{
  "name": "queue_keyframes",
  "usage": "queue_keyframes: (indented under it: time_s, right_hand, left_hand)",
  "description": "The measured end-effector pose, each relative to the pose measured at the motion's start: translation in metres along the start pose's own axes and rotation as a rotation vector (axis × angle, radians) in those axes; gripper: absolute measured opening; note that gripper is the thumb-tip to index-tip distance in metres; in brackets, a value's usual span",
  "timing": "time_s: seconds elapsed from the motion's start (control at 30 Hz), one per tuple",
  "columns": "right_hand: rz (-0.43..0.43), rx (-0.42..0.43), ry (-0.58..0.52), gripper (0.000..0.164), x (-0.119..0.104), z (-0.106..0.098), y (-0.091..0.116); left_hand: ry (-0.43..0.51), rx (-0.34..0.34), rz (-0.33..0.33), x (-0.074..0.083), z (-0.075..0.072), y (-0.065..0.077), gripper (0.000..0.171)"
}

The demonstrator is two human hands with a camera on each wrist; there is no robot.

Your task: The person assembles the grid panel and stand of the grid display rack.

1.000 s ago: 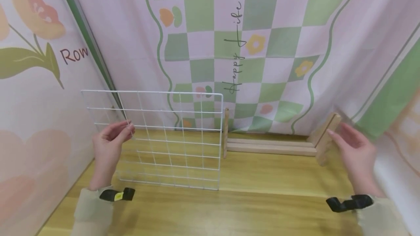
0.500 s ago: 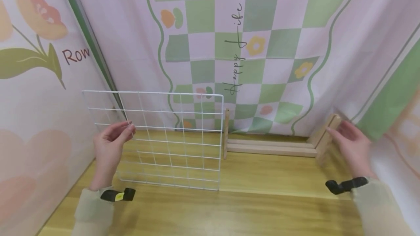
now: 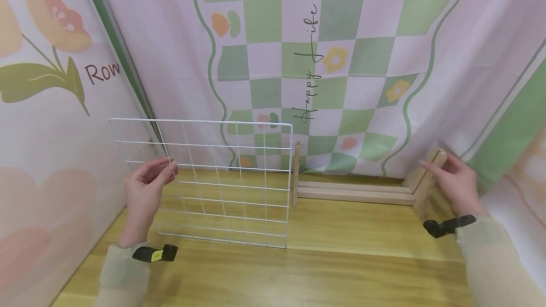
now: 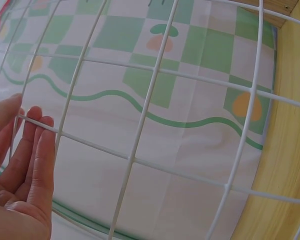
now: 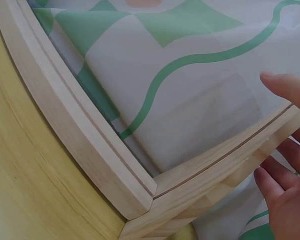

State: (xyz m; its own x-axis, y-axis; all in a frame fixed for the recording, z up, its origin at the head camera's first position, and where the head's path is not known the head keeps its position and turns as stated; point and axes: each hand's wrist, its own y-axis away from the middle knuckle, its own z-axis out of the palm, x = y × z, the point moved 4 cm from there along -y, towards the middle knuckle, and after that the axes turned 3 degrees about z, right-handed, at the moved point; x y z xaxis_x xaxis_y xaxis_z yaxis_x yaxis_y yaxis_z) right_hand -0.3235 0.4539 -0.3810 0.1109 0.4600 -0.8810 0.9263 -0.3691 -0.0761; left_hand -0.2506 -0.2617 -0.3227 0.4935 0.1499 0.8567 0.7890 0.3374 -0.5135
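Observation:
My left hand [image 3: 144, 195] pinches a wire of a white wire grid panel [image 3: 222, 121] near its left side, thumb in front. The panel stands upright over the table, its right edge beside a wooden stand's left post. In the left wrist view, the fingertips [image 4: 47, 122] meet at a wire crossing. The wooden stand [image 3: 354, 194] has a long grooved base bar and an upright at each end. My right hand [image 3: 460, 187] holds the right upright [image 5: 225, 162] near its top. In the right wrist view, the thumb is on one side of this grooved piece and the curled fingers on the other.
The wood-grain table [image 3: 341, 269] runs under both things. A printed curtain [image 3: 260, 60] with green checks hangs close behind the stand. Other cloth sheets flank it, with a flower-printed one [image 3: 47, 165] on the left.
My right hand has shifted left and up a little, its thumb now across the front of the upright. The left hand and the grid panel stay almost still.

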Motion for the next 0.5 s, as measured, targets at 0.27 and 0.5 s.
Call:
queue_keyframes:
  time_s: [0.27, 0.5]
  right_hand:
    - [-0.050, -0.048, 0.023, 0.085, -0.004, 0.002, 0.001]
    - [-0.189, -0.131, 0.055, 0.074, -0.006, -0.003, 0.010]
  left_hand:
    - [-0.018, 0.000, -0.004, -0.001, 0.000, 0.000, 0.022]
    - [-0.009, 0.004, -0.014, -0.001, 0.000, 0.000, 0.020]
